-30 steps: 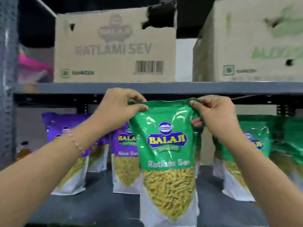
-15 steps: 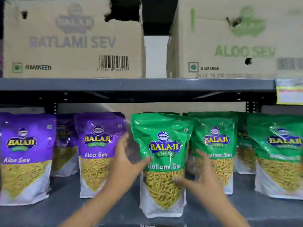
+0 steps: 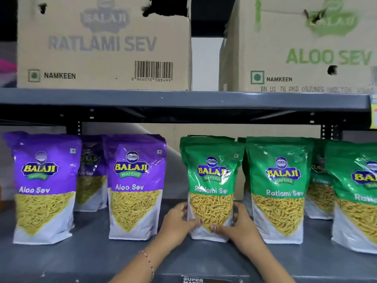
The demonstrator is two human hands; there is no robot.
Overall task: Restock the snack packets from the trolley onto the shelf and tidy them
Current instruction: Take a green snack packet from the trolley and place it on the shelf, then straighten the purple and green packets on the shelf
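Observation:
A green Ratlami Sev packet point(image 3: 211, 180) stands upright on the grey shelf point(image 3: 85, 258), at the left end of the green row. My left hand point(image 3: 178, 222) cups its lower left side. My right hand point(image 3: 239, 226) cups its lower right side, thumbs on the front. More green Ratlami Sev packets point(image 3: 279, 188) stand to its right. Purple Aloo Sev packets point(image 3: 134, 186) stand to its left, another purple packet point(image 3: 43, 186) further left. The trolley is out of view.
A gap separates the purple and green rows. The upper shelf board point(image 3: 183, 101) hangs low over the packet tops and carries a Ratlami Sev carton point(image 3: 102, 43) and an Aloo Sev carton point(image 3: 306, 48). A yellow label point(image 3: 373, 117) sticks out at the right edge.
The green packet came down from mid-air, where both hands pinched its top, onto the shelf. My hands slid down to its base. The view moved closer and to the right.

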